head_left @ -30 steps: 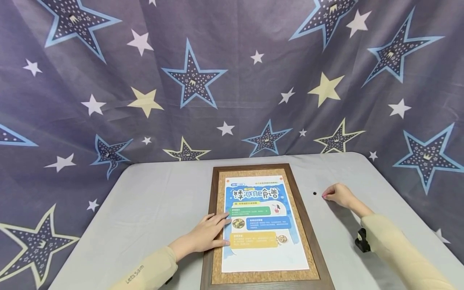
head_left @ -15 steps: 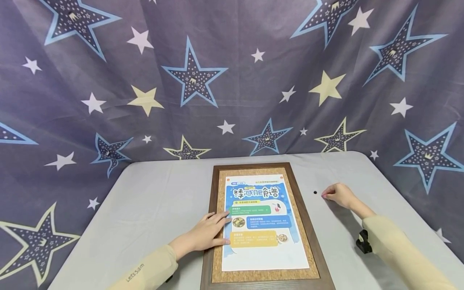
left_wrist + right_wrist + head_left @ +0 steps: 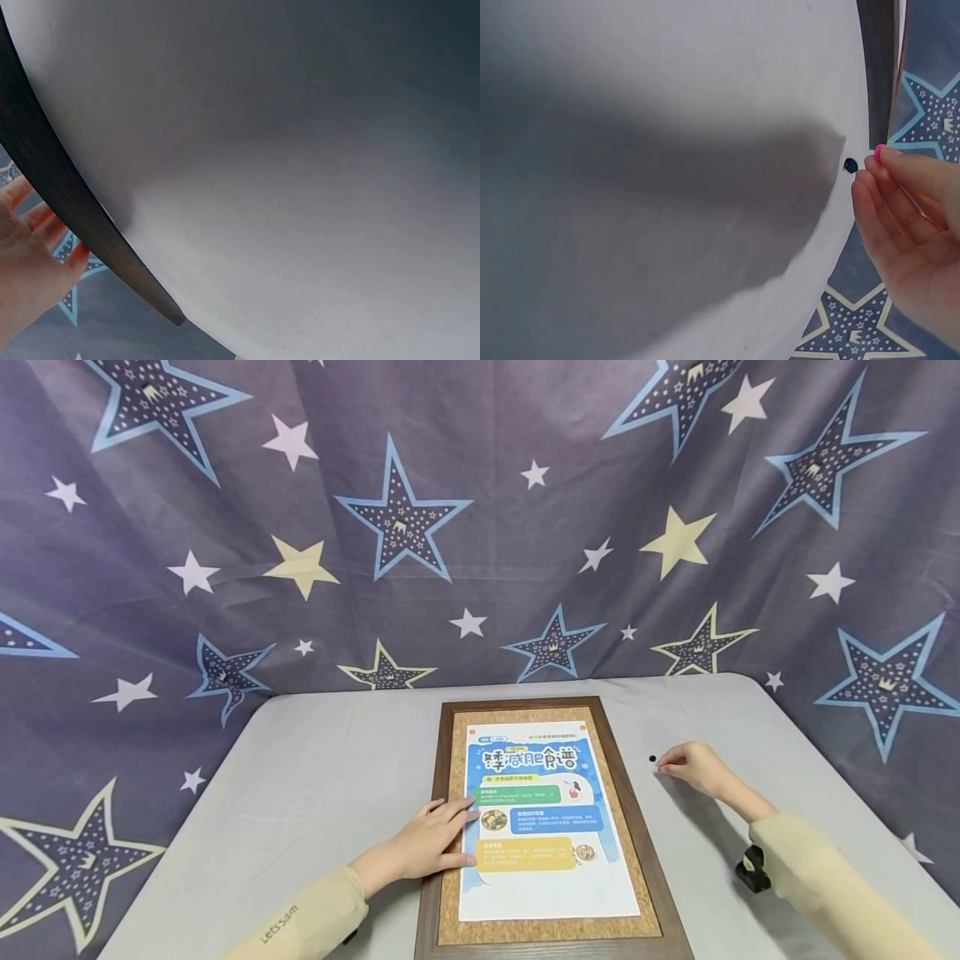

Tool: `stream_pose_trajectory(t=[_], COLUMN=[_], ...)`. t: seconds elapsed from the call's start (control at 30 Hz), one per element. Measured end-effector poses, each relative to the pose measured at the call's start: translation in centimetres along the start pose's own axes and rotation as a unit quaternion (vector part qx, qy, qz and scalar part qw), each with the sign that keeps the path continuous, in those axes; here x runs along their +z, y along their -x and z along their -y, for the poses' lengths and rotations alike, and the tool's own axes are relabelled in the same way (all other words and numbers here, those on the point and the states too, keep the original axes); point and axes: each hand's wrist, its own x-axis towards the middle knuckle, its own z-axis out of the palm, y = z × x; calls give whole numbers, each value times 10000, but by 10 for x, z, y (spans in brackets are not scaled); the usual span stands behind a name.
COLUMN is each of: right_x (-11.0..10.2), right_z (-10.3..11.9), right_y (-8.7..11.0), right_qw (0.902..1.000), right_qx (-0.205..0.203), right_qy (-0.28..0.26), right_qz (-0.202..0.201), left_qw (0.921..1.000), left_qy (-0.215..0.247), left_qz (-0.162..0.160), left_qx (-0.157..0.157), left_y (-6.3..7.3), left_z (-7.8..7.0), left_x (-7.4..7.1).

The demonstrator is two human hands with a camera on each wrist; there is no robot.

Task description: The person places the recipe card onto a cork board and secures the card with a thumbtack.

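Observation:
My left hand rests on the left side of a corkboard in a brown wooden frame, its fingers spread over the edge of a printed poster. The left wrist view shows that hand partly behind the dark frame edge. To the right of the board, my right hand pinches a small pink pin between thumb and fingertips, low over the grey tabletop. A small black round thing lies on the cloth right by those fingertips; the right wrist view shows it too.
Orange round tacks sit at the poster's two top corners. Grey cloth covers the table. A star-patterned curtain hangs behind it and along both sides.
My right hand has shifted slightly left, its fingertips now closer to the black thing, with the pink pin still pinched. My left hand stays in place on the board.

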Motion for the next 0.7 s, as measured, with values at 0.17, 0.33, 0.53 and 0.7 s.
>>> stream_pose_trajectory(t=[0.17,0.33,0.53,0.7], right_x=[2,4,7,10], right_z=[6,14,24,29], right_y=[1,4,8,10], right_qw=[9999,9998,9991,9982], right_qx=[-93,-149,-330,-447], right_qy=[-85,-149,-213,-290], right_qz=[21,63,154,288], left_qw=[10000,10000,10000,10000], left_qy=[18,22,-1,7], left_qz=[-1,7,-1,-17], left_qx=[6,2,1,-5], left_y=[0,1,1,0], left_z=[0,-1,-1,-2], left_x=[0,-1,-1,-2])
